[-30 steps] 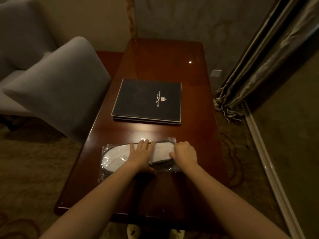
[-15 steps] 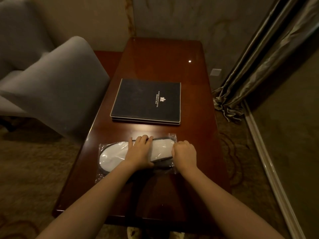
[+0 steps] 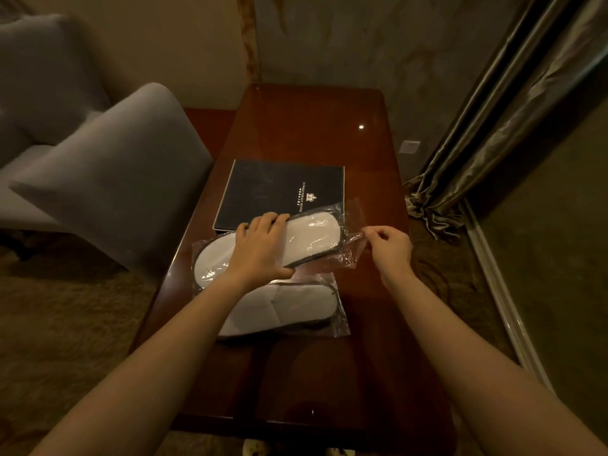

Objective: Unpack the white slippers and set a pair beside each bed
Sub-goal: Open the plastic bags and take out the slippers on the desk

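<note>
From the head camera, the top packet of slippers [image 3: 306, 236] has just come up off the stack. A moment ago both hands pressed flat on one packet lying square on the table [image 3: 362, 357]; now it is lifted and angled, its far end over the near edge of the dark folder [image 3: 279, 189]. The left hand [image 3: 260, 248] grasps it across the middle, fingers over the far edge, thumb on the near edge. The right hand [image 3: 391, 246] pinches the loose plastic flap [image 3: 353, 240] at the packet's right end, drawn out to the right. I'd call that the opening pull starting, so unpacking is only beginning.

Lifting it uncovers a second packet [image 3: 289, 307] lying flat on the table, just nearer, partly under the left forearm, wrapper apparently sealed. That looks like the second pair, still to be unwrapped.

Hard to tell: whether the flap is actually torn open, since the clear film glares. No bed shows anywhere; a grey chair [image 3: 108, 179] stands to the left, curtains [image 3: 493, 126] to the right.
</note>
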`<state>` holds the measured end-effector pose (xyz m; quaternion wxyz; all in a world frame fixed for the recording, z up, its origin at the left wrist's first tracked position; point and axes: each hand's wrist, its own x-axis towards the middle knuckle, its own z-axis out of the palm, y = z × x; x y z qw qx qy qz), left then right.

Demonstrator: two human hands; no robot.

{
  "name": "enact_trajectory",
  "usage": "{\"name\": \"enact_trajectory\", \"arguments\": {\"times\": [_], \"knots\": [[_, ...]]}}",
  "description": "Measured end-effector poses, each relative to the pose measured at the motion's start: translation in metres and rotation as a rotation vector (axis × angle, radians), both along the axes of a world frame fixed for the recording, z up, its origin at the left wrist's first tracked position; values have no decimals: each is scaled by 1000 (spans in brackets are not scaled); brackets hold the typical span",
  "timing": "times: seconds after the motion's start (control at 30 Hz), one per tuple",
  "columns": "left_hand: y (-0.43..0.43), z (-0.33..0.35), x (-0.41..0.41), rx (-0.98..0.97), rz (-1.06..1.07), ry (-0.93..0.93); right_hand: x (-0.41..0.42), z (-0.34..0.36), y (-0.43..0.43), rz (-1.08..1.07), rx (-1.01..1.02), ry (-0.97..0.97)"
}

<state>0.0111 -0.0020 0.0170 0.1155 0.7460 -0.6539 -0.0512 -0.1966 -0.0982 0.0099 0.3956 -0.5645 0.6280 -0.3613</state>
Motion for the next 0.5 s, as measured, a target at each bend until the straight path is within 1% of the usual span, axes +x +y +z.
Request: {"name": "enact_trajectory", "arguments": {"times": [0.1,0.17,0.23,0.3,0.37,0.5], "knots": [[-2,4,0,-32,-39,-46,-3,-7,-3,27,136,-44],[-3,4,-2,-19,-46,-49,-6,-7,-2,40,205,-159],[-4,4,-4,-3,-39,-50,-7,-3,0,87,317,-251],[-5,5,-3,-14,-26,-55,-4,6,3,179,431,-247],[-7,7,-3,-29,-28,-69,0,14,6,270,485,-195],[-12,9,-1,-7,-31,-104,-4,25,6,374,438,-148]]}}
